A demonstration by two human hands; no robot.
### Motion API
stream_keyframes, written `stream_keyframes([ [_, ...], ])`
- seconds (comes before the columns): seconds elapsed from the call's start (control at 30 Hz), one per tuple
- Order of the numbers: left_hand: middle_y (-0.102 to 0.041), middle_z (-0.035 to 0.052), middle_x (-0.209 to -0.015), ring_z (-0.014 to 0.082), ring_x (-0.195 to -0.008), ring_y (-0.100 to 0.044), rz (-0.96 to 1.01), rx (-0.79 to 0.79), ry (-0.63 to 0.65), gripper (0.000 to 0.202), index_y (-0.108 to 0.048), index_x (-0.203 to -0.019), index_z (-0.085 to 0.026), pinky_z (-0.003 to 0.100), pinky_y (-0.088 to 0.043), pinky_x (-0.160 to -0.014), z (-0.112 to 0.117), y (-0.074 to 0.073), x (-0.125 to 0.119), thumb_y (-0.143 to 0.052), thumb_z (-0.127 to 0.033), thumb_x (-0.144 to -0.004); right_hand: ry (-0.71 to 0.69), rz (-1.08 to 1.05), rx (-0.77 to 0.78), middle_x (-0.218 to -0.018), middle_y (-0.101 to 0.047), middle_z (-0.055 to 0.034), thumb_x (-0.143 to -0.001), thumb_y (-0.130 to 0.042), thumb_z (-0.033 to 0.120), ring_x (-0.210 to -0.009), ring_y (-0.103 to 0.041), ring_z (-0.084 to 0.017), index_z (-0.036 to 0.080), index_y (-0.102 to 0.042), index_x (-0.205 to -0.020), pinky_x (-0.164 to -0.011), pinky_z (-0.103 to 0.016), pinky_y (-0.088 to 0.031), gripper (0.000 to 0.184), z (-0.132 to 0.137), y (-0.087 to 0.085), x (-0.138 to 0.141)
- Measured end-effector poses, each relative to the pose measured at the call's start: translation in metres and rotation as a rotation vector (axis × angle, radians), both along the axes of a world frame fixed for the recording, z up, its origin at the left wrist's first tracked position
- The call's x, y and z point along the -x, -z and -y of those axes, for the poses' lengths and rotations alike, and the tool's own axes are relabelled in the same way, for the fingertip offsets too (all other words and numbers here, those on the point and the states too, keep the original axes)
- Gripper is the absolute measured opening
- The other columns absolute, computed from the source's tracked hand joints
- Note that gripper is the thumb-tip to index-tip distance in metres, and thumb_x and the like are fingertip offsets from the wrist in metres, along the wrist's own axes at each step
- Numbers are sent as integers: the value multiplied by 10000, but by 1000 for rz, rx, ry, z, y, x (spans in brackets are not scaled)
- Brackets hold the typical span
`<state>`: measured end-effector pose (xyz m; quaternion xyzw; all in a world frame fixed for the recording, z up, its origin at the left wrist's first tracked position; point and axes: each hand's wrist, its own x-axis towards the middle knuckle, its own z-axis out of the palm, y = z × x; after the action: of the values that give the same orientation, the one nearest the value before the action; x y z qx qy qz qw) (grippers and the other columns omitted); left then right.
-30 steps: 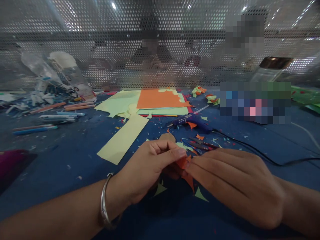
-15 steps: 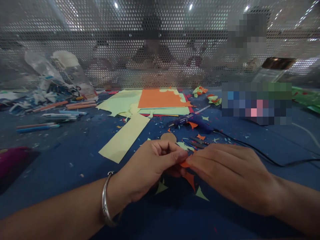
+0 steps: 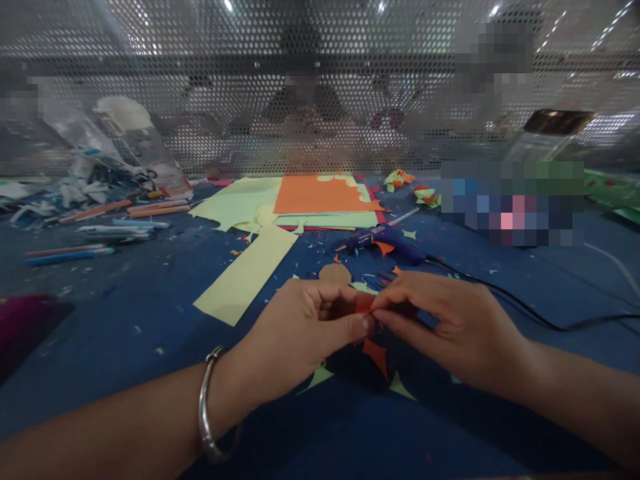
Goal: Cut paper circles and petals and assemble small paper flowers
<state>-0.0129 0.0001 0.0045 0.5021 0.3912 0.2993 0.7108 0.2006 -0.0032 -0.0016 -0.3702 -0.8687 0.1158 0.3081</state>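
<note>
Between my two hands is a small piece of orange paper (image 3: 365, 305), mostly covered by fingers. My left hand (image 3: 305, 333), with a silver bangle at the wrist, pinches it between thumb and fingers. From the other side my right hand (image 3: 445, 327) grips its edge with thumb and fingertips. Just beyond the left hand lies a round brown disc (image 3: 335, 273). On the blue table below my fingers are an orange paper scrap (image 3: 377, 357) and pale green scraps (image 3: 401, 385).
A blue glue gun (image 3: 383, 240) with a black cord lies ahead. Behind it are stacked orange (image 3: 315, 195) and pale green sheets, with a yellow paper strip (image 3: 245, 277) at left. Several pens (image 3: 120, 232) and a clear bottle (image 3: 145, 143) sit farther left, before a perforated metal screen (image 3: 240, 93).
My right hand has turned, its thumb now showing below the fingers, and its fingertips have shifted slightly left and up along the orange paper. My left thumb has moved a little lower.
</note>
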Motion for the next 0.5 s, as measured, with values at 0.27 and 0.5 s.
stream_keyframes([
  [0.27,-782,17,-900,107,-851,-695,-6,-82,21,145,-807,-967,-199,218,-542,-842,-2,16,3,-766,-308,-879,62,-7,34,-726,-662,36,-949,-654,223,-640,-596,-93,200,-702,-858,-612,-233,-451,106,2,-1,1],
  [0.5,-779,7,-902,95,-834,-683,-27,-126,29,152,-828,-991,-234,198,-541,-817,-3,18,5,-760,-322,-887,62,-29,59,-720,-642,31,-947,-651,225,-633,-582,-91,195,-687,-832,-594,-227,-450,124,1,0,1],
])
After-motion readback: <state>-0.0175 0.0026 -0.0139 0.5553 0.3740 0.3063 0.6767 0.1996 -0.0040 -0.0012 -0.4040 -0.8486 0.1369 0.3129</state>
